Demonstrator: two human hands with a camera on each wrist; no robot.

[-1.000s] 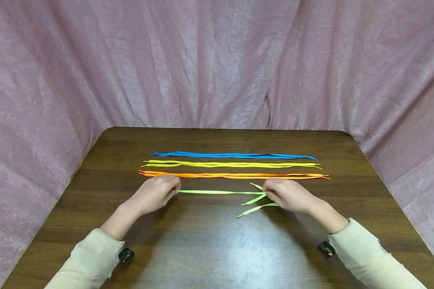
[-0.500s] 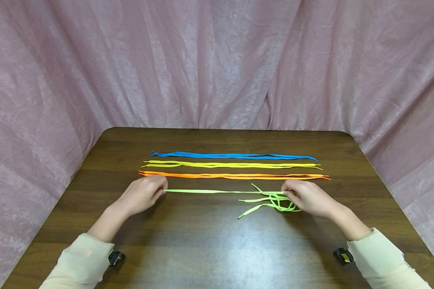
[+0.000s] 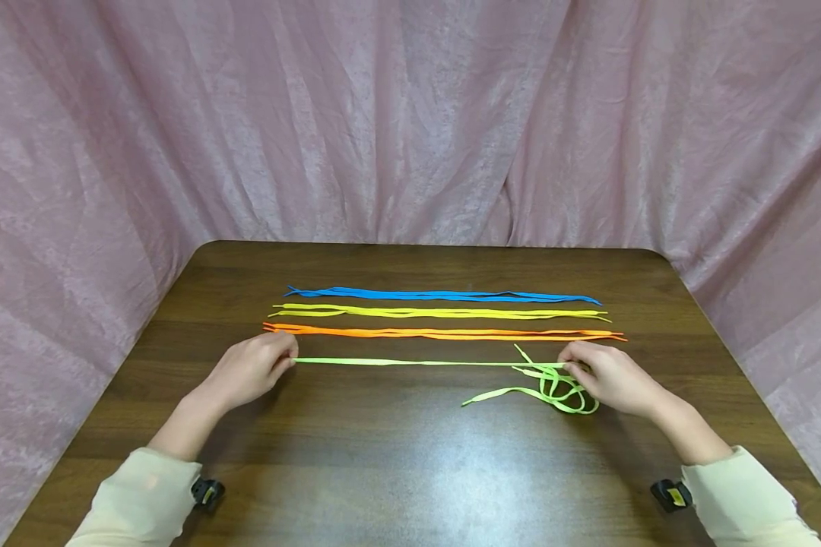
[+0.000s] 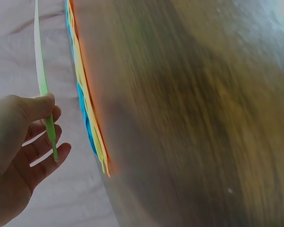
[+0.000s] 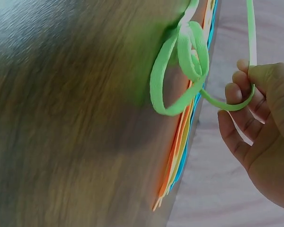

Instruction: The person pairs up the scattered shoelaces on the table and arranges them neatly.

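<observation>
A light green shoelace (image 3: 410, 363) stretches nearly straight between my two hands. My left hand (image 3: 255, 366) pinches it near one tipped end, which pokes out below the thumb (image 4: 40, 108) in the left wrist view. Thumb and forefinger of my right hand (image 3: 612, 376) pinch the same lace farther along. From there it curves down into a loose tangle of green lace (image 3: 566, 395) hanging and lying beside that hand. In the right wrist view the green loops (image 5: 163, 90) show large, left of the fingers. Several loose green ends point left from the tangle.
Beyond the hands, orange laces (image 3: 445, 333), yellow laces (image 3: 445, 312) and blue laces (image 3: 445, 295) lie in straight rows across the brown wooden table (image 3: 383, 471). A pink curtain (image 3: 410, 121) hangs behind the table's far edge.
My hands have moved apart, left hand leftward and right hand rightward, so the stretched green span is longer. The tangle has shifted right and shows more loops.
</observation>
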